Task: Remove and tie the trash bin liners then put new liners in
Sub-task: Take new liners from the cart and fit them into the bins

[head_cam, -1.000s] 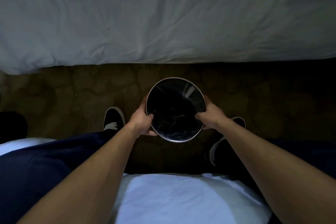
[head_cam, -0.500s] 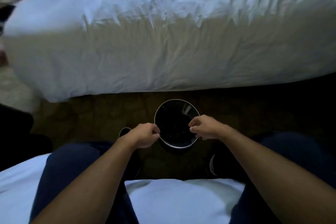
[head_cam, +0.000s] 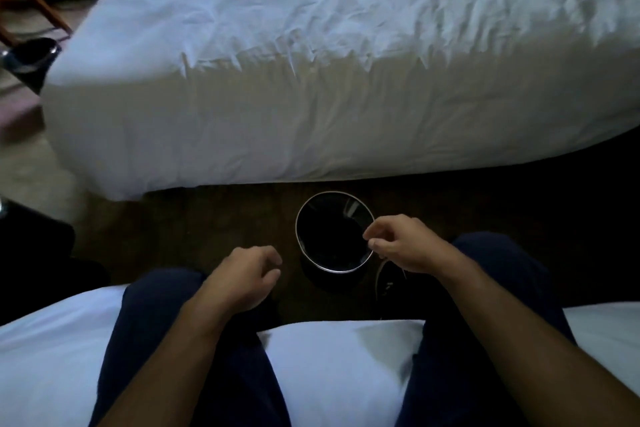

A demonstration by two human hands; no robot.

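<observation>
A small round trash bin (head_cam: pixel 300 218) with a silver rim stands on the dark carpet between my feet. Its inside is black and glossy, lined with a black liner (head_cam: pixel 332 236). My left hand (head_cam: pixel 244 279) hovers left of the bin, apart from it, fingers loosely curled and holding nothing. My right hand (head_cam: pixel 403 243) hangs over the bin's right rim, fingers loosely bent with thumb and forefinger close together; nothing shows between them.
A bed with a rumpled white sheet (head_cam: pixel 346 62) fills the space beyond the bin. I sit on another white-covered bed (head_cam: pixel 339 367). A second dark bin (head_cam: pixel 33 54) and wooden chair legs (head_cam: pixel 38 0) are at the far left. My shoe (head_cam: pixel 389 279) is beside the bin.
Both hands have let go of the bin's rim and drawn back towards me. The view has lifted, showing more of the bed.
</observation>
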